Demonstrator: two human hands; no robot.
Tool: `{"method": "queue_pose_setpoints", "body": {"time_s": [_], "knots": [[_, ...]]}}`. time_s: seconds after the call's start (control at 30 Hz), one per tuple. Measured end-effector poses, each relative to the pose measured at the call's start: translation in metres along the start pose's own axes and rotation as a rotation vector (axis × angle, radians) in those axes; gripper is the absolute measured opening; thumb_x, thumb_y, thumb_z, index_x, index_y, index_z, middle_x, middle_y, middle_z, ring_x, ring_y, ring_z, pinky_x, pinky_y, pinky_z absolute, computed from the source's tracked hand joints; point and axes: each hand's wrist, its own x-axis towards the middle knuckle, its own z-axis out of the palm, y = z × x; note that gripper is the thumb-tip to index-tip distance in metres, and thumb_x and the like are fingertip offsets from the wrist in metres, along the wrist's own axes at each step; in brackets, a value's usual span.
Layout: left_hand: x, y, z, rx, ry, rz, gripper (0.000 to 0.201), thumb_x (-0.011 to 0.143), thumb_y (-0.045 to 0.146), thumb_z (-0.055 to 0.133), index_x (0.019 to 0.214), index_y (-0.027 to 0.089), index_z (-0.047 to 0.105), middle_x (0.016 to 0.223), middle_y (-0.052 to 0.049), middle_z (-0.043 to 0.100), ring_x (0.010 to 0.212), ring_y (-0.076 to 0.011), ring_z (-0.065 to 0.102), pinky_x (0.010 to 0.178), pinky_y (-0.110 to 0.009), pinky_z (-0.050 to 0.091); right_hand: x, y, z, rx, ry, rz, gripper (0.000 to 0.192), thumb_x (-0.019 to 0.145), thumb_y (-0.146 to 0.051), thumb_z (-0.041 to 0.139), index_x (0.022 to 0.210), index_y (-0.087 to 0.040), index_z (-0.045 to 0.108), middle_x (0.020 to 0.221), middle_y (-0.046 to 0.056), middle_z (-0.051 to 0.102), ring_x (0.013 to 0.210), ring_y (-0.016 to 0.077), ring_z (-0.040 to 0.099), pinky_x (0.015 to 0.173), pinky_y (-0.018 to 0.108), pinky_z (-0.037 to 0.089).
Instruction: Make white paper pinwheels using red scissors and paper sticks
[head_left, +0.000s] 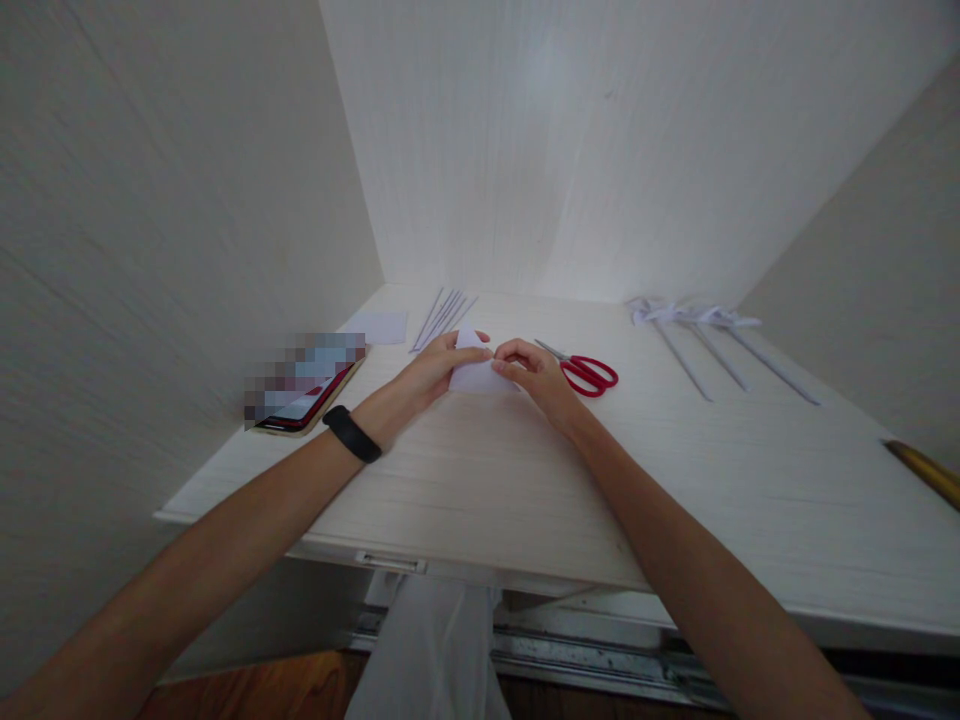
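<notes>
A small piece of white paper (478, 378) is held up between my two hands, just above the desk. My left hand (442, 358) grips its left side, thumb across the front, and a pale corner stands up behind the thumb. On the right, my right hand (531, 373) pinches the paper's edge between thumb and fingertips. The two thumbs nearly meet. Close beside my right hand lie scissors (589, 374) with red handles, blades toward the upper left. Behind my left hand rest several thin white paper sticks (444, 315).
A white sheet (384, 327) lies at the back left near a phone (307, 390), its screen blurred. Several paper flowers with long stems (686, 360) lie at the back right. A yellowish object (926, 470) sits at the right edge. Walls enclose the white desk (480, 490).
</notes>
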Motion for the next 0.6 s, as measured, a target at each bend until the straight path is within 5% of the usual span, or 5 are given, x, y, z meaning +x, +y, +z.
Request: {"method": "queue_pose_setpoints", "body": {"time_s": [0.23,0.6], "knots": [[0.003,-0.002,-0.007,-0.006,-0.029,0.012,0.034,0.06,0.013,0.078,0.089,0.016,0.06,0.072,0.001,0.063,0.061,-0.012,0.06,0.06,-0.025,0.045,-0.001,-0.001,0.0,0.02,-0.011,0.001,0.022,0.072,-0.039,0.071,0.073,-0.02,0.06,0.076,0.0,0.054,0.073,0.0134,0.05,0.07,0.028,0.041],[0.003,0.02,-0.017,-0.08,0.146,0.097,0.022,0.059,0.006,0.077,0.078,0.012,0.066,0.069,0.002,0.061,0.065,-0.0084,0.055,0.062,-0.021,0.044,-0.003,-0.001,0.001,0.017,-0.045,0.026,0.021,0.072,-0.038,0.072,0.073,-0.02,0.06,0.076,0.0,0.057,0.072,0.0134,0.051,0.068,0.027,0.039]]}}
